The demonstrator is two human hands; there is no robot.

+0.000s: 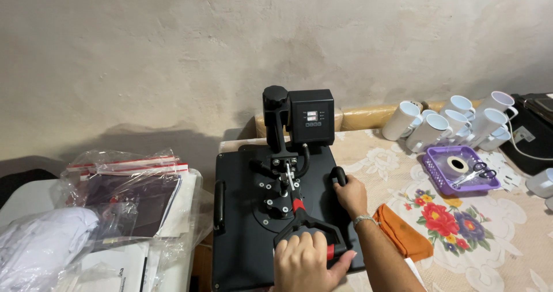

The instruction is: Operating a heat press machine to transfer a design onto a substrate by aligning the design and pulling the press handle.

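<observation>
A black heat press [242, 240] sits in front of me with its top plate down and a control box [311, 116] at the back. My left hand [302, 263] grips the black and red lever handle [299, 211] at the near end. My right hand [351, 194], with a band on the wrist, is closed around the small black side handle [340, 174] on the plate's right edge. A matching side handle [219, 205] on the left edge is untouched.
On the floral tablecloth [461, 240], several white mugs [443, 125] stand at the back right. Near them are a purple tray [438, 174] with a tape roll and scissors, and an orange pouch [403, 234]. Plastic bags with dark sheets [132, 194] and white fabric [40, 240] lie left.
</observation>
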